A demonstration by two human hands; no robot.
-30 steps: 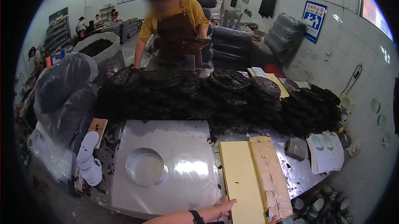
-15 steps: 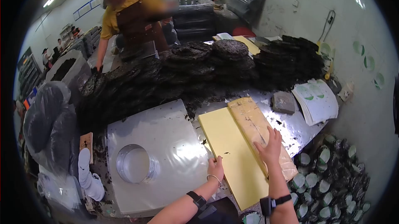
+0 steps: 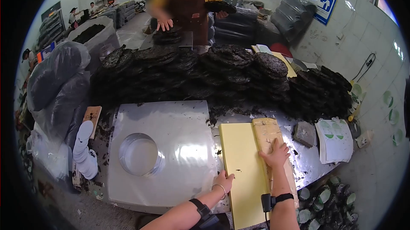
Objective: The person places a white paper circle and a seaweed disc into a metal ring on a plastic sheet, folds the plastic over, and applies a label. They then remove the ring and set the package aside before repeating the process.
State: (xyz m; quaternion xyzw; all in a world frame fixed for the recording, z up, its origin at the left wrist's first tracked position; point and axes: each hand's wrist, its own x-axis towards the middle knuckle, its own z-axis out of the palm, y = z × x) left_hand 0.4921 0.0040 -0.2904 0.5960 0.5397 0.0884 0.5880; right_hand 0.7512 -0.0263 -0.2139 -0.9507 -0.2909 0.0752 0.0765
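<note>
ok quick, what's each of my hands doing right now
Left hand: curled at the left edge of the yellow board; grip can't be told.
Right hand: open, spread over the brown package.

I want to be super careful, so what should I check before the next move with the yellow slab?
1. Left hand at the yellow slab's left edge: ok.
2. Right hand over the brown wrapped bundle, fingers spread: ok.
3. Yellow slab free of specks: not ok, one dark speck shows.
4. Metal ring away from both hands: ok.
5. Left hand's hold firm: cannot tell.
</note>
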